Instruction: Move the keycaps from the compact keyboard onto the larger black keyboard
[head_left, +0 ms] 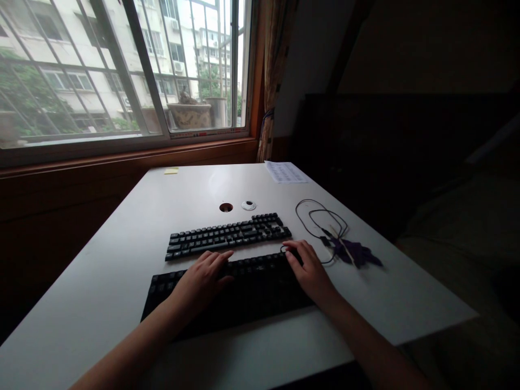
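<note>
A black keyboard (pixel 247 311) lies on the white desk, its cable leaving near the back right corner. My left hand (pixel 205 276) rests over its left half, fingers stretched to the right and the thumb apart from them. At the back right corner is my right hand (pixel 306 268), fingertips and thumb at the edge beside the cable, with a gap between them. I see nothing held in either hand. Behind the keyboard, black keycaps (pixel 227 235) stand in rows, with white gaps among them at the right. The dark keyboard's middle shows little detail.
A looped black cable (pixel 320 208) lies to the right, beside a purple cloth-like item (pixel 357 253) with a thin pale stick across it. Farther back are a round hole (pixel 226 207), a white ring-shaped cover (pixel 248 205), printed paper (pixel 286 172) and a yellow note (pixel 171 170).
</note>
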`<state>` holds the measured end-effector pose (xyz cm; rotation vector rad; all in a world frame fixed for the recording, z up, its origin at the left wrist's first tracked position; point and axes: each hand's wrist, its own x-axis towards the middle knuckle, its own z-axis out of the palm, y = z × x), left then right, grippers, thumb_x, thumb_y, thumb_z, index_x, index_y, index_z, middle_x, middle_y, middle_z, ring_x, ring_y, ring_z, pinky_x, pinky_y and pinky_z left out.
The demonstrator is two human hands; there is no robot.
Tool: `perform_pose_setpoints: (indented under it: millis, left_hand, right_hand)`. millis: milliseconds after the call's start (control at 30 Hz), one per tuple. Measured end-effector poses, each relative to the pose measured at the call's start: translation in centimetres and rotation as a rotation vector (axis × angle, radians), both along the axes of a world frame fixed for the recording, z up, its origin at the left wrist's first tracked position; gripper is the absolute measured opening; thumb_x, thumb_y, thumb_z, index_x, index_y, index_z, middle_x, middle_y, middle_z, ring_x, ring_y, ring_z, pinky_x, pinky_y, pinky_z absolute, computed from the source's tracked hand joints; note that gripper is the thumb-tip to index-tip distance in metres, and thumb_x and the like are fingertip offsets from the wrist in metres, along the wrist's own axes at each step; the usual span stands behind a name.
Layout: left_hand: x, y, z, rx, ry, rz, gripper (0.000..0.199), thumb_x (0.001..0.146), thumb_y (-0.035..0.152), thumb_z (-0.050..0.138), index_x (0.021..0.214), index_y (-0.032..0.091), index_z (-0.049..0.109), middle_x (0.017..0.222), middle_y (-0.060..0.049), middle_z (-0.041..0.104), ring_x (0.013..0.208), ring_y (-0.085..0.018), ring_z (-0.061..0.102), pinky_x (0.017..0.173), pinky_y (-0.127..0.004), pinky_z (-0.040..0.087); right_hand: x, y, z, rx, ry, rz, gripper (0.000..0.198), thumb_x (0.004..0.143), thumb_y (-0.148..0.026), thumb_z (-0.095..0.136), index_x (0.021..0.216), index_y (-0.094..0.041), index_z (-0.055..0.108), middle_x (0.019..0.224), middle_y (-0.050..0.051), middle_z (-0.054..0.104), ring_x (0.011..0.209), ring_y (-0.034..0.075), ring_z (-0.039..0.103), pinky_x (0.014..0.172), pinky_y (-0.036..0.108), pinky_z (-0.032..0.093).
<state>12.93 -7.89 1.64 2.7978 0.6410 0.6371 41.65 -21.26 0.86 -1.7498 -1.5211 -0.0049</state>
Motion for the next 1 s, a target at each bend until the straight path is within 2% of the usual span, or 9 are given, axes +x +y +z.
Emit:
perform_pose_setpoints:
  millis: [133,300,533,667,800,1000]
  left_hand:
    - [-0.2,0.2,0.3,-0.008,0.012,-0.011,0.059,0.088,0.024,0.071,0.141,0.023,0.047,0.119,-0.009,0.067,0.111,-0.026,0.061,0.095,-0.044,0.056]
    - [-0.2,0.1,0.5,-0.032,0.02,-0.016,0.06,0.087,0.021,0.072,0.141,0.024,0.047,0.12,-0.007,0.067,0.112,-0.025,0.061,0.095,-0.043,0.056]
    - [-0.1,0.3,0.3,-0.025,0.017,-0.003,0.058,0.086,0.019,0.073,0.139,0.023,0.05,0.118,-0.007,0.07,0.109,-0.025,0.062,0.093,-0.041,0.057]
    - [-0.1,0.3,0.3,-0.038,0.002,-0.002,0.056,0.085,0.019,0.073,0.136,0.023,0.052,0.114,-0.006,0.071,0.107,-0.024,0.064,0.091,-0.04,0.058]
    - [0.0,0.3,0.5,-0.059,-0.008,-0.001,0.052,0.086,0.019,0.072,0.134,0.023,0.053,0.112,-0.006,0.072,0.106,-0.023,0.064,0.091,-0.039,0.057]
    - [0.1,0.3,0.3,-0.074,0.002,0.009,0.05,0.085,0.019,0.073,0.131,0.023,0.054,0.115,-0.005,0.071,0.107,-0.023,0.063,0.092,-0.04,0.057]
  right_hand:
    - [0.9,-0.1,0.7,0.035,0.071,-0.011,0.023,0.099,-0.028,0.045,0.113,-0.026,0.062,0.109,0.007,0.064,0.107,0.025,0.06,0.098,0.042,0.049]
    - [2.5,0.7,2.0,0.106,0.01,0.009,0.021,0.098,-0.025,0.045,0.107,-0.024,0.065,0.105,0.007,0.066,0.105,0.025,0.062,0.096,0.041,0.049]
    - [3.7,5.0,3.3,0.111,-0.09,0.13,0.021,0.096,-0.019,0.047,0.106,-0.023,0.066,0.102,0.006,0.069,0.101,0.023,0.063,0.094,0.039,0.05]
    - [3.9,8.9,2.8,0.036,-0.171,0.189,0.03,0.093,-0.013,0.045,0.113,-0.022,0.065,0.105,0.005,0.073,0.102,0.022,0.063,0.097,0.04,0.049]
    - [3.9,12.4,1.7,-0.098,-0.3,0.217,0.042,0.09,-0.005,0.043,0.125,-0.02,0.062,0.116,0.007,0.072,0.11,0.022,0.061,0.103,0.04,0.046]
    - [3.6,14.7,0.7,-0.17,-0.345,0.212,0.044,0.09,-0.005,0.045,0.13,-0.019,0.058,0.122,0.008,0.07,0.118,0.023,0.059,0.103,0.04,0.045]
